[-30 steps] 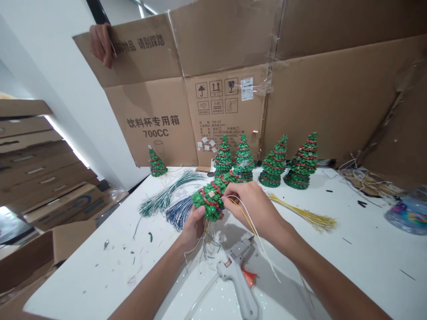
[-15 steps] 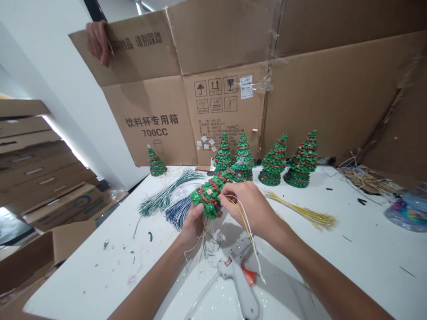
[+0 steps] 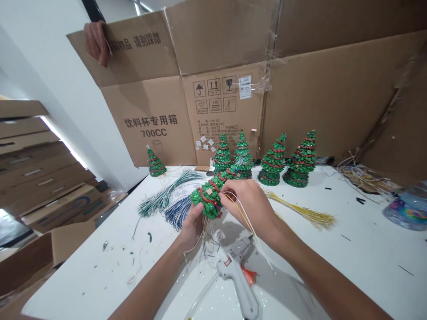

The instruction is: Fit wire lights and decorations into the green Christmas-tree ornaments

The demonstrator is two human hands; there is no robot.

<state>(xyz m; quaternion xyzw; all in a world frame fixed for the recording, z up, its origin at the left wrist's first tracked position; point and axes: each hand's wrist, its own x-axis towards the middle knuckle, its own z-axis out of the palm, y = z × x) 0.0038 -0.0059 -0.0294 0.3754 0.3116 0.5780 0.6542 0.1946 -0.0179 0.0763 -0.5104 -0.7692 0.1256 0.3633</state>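
Note:
A small green Christmas tree with red garland lies tilted in my left hand, its top pointing away to the right. My left fingers wrap round its base, and thin loose wires hang below. My right hand is closed in a pinch against the tree's right side. From that pinch a white wire and a yellow wire curve down past the wrist. The fingertips are partly hidden, so where the wires meet the tree is not clear. Beneath both hands lies a grey hot glue gun with an orange trigger.
Several finished-looking trees stand along a cardboard wall, and a smaller one stands left. Green wires, blue wires and yellow wires lie in bundles. A clear plastic container sits right. Another person's hand grips the cardboard.
The white wire's free end has swung slightly to the right. Both hands keep nearly the same place on the tree, and the view has shifted a little.

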